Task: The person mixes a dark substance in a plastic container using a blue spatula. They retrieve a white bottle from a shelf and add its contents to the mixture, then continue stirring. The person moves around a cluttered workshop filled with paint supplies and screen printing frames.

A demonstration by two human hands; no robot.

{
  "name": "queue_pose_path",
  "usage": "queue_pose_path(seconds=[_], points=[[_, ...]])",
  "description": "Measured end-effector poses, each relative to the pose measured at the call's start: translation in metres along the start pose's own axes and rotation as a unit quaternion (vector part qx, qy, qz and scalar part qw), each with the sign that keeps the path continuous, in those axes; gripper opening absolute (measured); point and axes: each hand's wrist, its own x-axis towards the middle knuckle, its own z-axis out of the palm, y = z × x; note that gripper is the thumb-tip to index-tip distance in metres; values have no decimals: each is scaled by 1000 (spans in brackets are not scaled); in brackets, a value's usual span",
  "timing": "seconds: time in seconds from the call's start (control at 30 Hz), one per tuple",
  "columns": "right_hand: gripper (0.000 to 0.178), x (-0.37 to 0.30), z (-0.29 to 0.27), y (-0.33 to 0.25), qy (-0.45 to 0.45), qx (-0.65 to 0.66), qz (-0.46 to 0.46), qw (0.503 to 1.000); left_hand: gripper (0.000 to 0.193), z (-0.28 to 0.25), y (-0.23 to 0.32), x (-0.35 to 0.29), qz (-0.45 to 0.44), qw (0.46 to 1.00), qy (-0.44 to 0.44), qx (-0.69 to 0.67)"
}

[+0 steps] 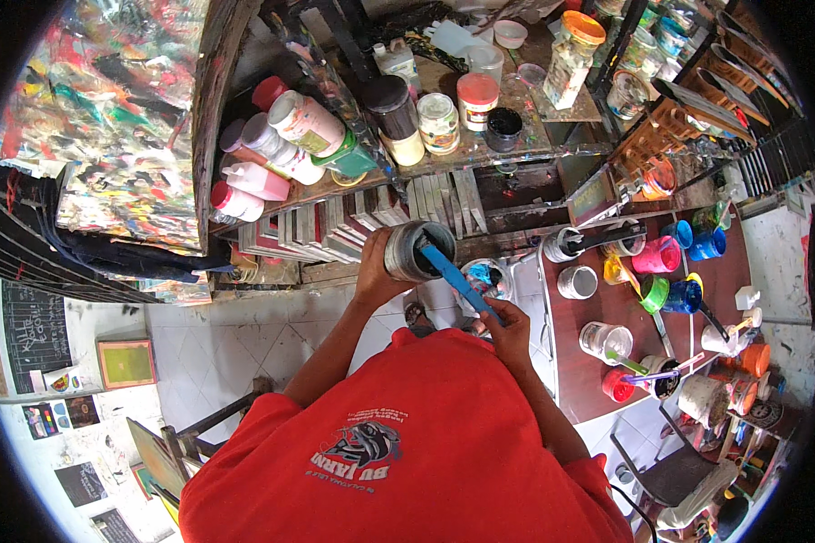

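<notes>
Here is the grey paint jar (397,257), held up in the air over the tiled floor (290,348), its open mouth showing dark inside, and the blue spatula (463,282) dips one end into it! The left hand (377,273) has its grip curled around the jar's side, fingers closed against the wall; over on the other side, the right hand (511,329) has a narrow grip, pinching the spatula's far end. Lettering, then: the red shirt (362,471) carries a printed fish-like figure with words around it, and away to the left, a dark chalkboard (33,337) is covered in pale handwriting. Out right, the reddish-brown tabletop (561,317) holds a pink tub (658,256), a green tub (654,295) and a pale jar (578,282); up beyond the hands, a labelled white jar (438,127) stands on the wooden shelf (534,136).
</notes>
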Motion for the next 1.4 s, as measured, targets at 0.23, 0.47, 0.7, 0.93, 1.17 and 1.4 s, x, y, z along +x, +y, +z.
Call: queue_pose_path(seconds=[0.23,0.47,0.7,0.93,1.17,1.4], points=[[24,-10,-25,-55,-18,-143,-11,989,109,12,-2,-2,1,997,6,-75],[24,-27,-33,-142,-2,-457,-137,879,106,18,1,3,42,995,-12,-90],[22,3,-1,-146,-42,-603,-191,774,107,17,12,18,113,989,-45,-83],[24,29,-23,-102,-92,-481,-205,847,110,14,11,5,118,985,-97,-79],[27,29,-51,-63,-162,-319,-149,922,113,14,10,-30,83,987,-130,-43],[23,15,-73,-36,-160,-153,30,975,114,15,16,-34,86,986,-133,-49]])
